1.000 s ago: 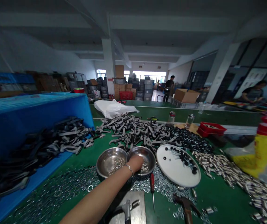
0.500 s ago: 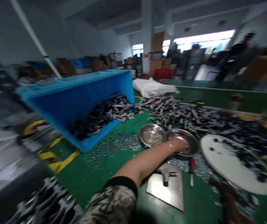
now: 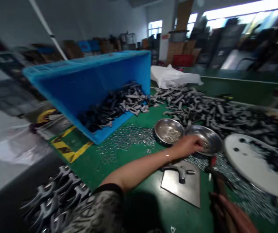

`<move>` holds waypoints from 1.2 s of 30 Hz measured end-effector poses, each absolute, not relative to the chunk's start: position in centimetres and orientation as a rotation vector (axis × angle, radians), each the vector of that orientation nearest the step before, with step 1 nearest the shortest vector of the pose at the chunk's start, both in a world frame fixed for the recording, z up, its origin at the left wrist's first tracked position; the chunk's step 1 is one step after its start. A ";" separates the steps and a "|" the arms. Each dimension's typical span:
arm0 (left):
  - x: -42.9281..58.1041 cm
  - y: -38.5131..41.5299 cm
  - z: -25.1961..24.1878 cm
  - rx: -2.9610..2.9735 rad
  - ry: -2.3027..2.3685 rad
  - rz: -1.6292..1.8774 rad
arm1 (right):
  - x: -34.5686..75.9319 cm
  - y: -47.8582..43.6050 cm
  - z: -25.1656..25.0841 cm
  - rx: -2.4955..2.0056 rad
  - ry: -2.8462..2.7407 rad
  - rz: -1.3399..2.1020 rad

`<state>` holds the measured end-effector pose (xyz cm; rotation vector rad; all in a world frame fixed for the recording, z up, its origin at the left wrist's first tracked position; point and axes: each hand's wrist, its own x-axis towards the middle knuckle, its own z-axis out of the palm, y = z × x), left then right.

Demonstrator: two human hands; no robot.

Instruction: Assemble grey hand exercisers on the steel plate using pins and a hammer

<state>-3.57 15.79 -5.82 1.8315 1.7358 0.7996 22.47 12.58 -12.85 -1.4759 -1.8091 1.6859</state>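
Note:
My left hand (image 3: 188, 145) reaches out over the green table to the near rim of the right-hand steel bowl (image 3: 213, 139). Its fingers are curled, and what they hold is hidden. A second steel bowl (image 3: 169, 129) with small bright parts touches it on the left. Just below my left wrist lies a flat steel plate (image 3: 186, 187) with an upright peg. My right hand (image 3: 231, 215) shows blurred at the bottom right, by a brown hammer handle (image 3: 217, 184). A red-handled screwdriver (image 3: 213, 161) lies beside the bowl.
A tilted blue bin (image 3: 92, 81) spills dark metal pieces onto the table. A heap of grey hooks (image 3: 202, 106) lies behind the bowls, washers (image 3: 126, 139) to their left, a white round plate (image 3: 248, 161) to the right. More grey parts (image 3: 53, 200) lie at the bottom left.
The view has swung left and down. My left hand has drawn back from inside the right bowl to its near rim. My right hand has come into view at the bottom right.

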 end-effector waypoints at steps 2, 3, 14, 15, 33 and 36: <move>-5.5 12.9 -8.4 1.691 1.696 1.029 | 23.9 12.4 -12.6 -1.577 -1.556 1.816; -6.0 11.6 -9.4 1.654 1.674 1.043 | 24.3 12.5 -12.5 -1.602 -1.448 1.875; -3.3 9.0 -12.2 1.679 1.995 0.556 | 24.8 12.3 -8.7 -1.330 -2.126 1.485; -3.3 9.1 -12.2 1.682 2.000 0.547 | 24.9 12.2 -8.7 -1.310 -2.159 1.471; -1.8 5.2 -13.5 1.772 1.900 0.641 | 21.5 14.8 -8.7 -1.276 -2.588 1.255; -1.6 4.9 -13.2 1.747 1.899 0.661 | 22.7 16.4 -10.6 -1.356 -2.524 1.274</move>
